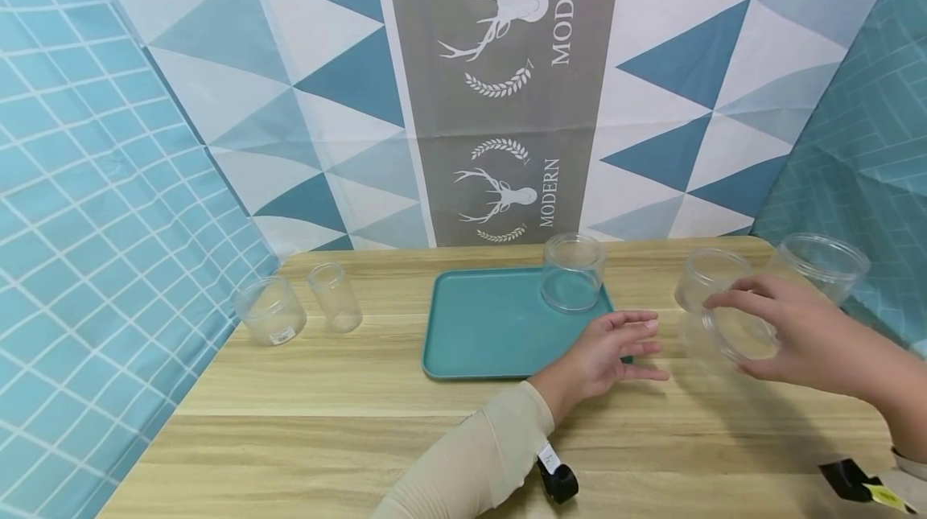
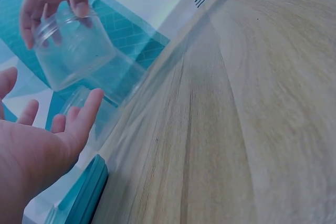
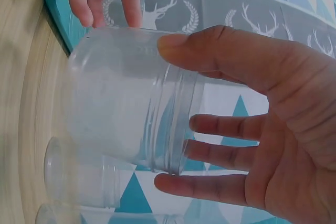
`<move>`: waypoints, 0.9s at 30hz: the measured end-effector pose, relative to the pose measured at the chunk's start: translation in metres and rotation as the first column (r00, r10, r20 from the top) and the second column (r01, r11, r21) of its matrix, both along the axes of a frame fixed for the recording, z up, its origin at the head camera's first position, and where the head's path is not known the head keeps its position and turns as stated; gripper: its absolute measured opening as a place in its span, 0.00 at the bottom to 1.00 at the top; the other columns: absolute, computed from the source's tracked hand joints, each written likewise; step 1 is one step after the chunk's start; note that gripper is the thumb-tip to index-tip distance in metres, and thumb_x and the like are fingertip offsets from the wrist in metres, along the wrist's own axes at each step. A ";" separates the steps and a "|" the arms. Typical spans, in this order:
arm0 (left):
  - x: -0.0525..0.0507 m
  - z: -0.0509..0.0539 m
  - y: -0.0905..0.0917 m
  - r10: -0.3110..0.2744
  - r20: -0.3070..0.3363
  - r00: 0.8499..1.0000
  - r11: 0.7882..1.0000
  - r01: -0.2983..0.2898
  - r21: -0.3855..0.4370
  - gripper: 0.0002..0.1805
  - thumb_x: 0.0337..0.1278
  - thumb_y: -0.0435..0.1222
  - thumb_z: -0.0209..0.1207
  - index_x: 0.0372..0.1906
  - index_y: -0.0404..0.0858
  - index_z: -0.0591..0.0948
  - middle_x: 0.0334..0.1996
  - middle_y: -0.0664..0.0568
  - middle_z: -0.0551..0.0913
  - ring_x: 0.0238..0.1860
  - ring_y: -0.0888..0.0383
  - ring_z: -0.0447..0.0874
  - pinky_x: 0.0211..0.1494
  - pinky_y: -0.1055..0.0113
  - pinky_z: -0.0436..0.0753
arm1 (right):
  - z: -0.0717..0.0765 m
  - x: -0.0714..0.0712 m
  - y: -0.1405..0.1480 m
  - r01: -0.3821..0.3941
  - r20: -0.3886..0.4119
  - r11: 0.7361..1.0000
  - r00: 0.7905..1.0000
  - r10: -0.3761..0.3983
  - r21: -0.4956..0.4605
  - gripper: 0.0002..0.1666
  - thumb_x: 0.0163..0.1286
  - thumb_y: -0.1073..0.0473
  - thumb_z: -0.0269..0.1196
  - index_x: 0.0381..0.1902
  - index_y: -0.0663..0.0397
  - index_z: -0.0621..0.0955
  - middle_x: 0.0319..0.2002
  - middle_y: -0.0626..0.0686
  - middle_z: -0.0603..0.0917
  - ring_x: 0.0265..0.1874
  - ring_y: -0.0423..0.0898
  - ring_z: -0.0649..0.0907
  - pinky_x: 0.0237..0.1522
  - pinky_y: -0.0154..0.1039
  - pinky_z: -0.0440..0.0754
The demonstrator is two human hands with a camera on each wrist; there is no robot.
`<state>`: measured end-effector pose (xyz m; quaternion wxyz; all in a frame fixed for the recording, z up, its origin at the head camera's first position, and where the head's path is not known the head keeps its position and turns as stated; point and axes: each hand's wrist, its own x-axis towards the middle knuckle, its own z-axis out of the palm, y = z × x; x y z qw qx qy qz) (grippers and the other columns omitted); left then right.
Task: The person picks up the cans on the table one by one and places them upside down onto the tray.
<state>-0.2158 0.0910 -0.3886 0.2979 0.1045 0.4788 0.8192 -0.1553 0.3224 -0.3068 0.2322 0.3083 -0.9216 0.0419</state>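
A short jar and a slim jar are standing at 9 o'clock from your teal tray, which is holding one clear jar toward 1 to 2 o'clock, so that one's looking placed. Your left hand is hovering near 4 o'clock, fingers spread, gripping nothing. At 3 o'clock your right hand is pinching a raised jar near its rim, off the tray. With a medium jar and wide jar standing behind it, I'm guessing plenty's remaining.
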 end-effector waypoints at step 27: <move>-0.009 -0.002 -0.017 -0.213 0.035 0.976 0.945 0.197 0.263 0.24 0.69 0.48 0.49 0.66 0.47 0.70 0.66 0.44 0.69 0.63 0.40 0.70 0.61 0.29 0.62 | 0.012 -0.010 -0.049 -0.316 -0.096 0.947 0.946 0.310 -0.056 0.36 0.64 0.28 0.48 0.56 0.44 0.79 0.50 0.52 0.76 0.47 0.49 0.75 0.42 0.36 0.75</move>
